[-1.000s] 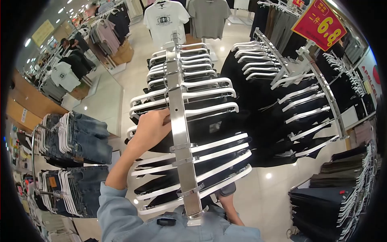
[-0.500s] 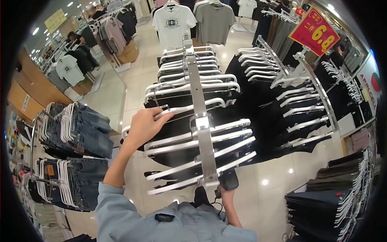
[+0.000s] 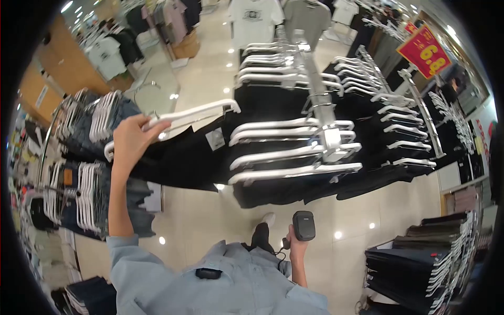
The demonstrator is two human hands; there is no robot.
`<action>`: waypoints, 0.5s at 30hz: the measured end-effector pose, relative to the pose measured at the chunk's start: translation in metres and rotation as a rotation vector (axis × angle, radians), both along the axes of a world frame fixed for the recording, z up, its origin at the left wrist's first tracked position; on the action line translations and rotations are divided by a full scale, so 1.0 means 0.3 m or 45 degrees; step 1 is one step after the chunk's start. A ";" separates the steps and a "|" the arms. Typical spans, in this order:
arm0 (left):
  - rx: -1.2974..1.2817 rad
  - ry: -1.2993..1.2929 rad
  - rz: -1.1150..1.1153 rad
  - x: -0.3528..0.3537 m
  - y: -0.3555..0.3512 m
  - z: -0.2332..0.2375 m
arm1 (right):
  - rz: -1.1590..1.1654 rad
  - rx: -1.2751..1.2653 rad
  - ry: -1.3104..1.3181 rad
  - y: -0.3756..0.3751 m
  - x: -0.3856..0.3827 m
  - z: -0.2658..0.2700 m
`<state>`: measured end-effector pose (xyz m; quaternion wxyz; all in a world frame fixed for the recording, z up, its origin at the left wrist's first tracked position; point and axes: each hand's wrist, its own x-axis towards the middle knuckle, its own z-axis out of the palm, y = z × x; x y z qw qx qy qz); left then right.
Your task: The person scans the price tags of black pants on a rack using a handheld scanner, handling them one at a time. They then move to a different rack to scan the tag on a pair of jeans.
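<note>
The left hand (image 3: 132, 137) is closed on a white hanger (image 3: 202, 110), fingers and thumb clamped around it near the middle, with one arm of the hanger reaching toward the rack (image 3: 321, 113) and the other dipping past the wrist side of the hand. Black trousers (image 3: 181, 160) hang from this hanger, below and to the right of the grip, with a pale tag (image 3: 214, 139) on them near the rack side. The right hand (image 3: 298, 245) is wrapped around the handle of a dark handheld device (image 3: 304, 226), its broad head above the fingers and a cord (image 3: 282, 256) running from near the hand toward the person's clothing. The hanger's raised end is near the hangers on the rack; whether the trousers touch the black garments (image 3: 273, 195) there cannot be told. Open air lies above the held hanger, and a gap shows between the rack's nearest hangers (image 3: 273, 175) and the device. To the left, close behind the left hand, jeans (image 3: 84, 131) hang on another rail. Underneath is a glossy, pale tiled floor (image 3: 197, 226) with bright reflections. Farther off are a white T-shirt (image 3: 255, 26), a grey T-shirt (image 3: 306, 23) and a red sign (image 3: 424, 51) with yellow figures; folded dark clothes lie at lower left.
</note>
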<state>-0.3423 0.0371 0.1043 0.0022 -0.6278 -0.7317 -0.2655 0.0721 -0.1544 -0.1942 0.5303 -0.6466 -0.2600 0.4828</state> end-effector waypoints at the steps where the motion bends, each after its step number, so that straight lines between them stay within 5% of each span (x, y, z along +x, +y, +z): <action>1: 0.086 0.132 -0.026 -0.039 -0.040 0.006 | 0.053 0.017 -0.018 -0.026 -0.024 -0.007; 15: 0.651 0.665 -0.007 -0.325 -0.453 0.007 | 0.417 0.037 -0.079 -0.214 -0.285 0.034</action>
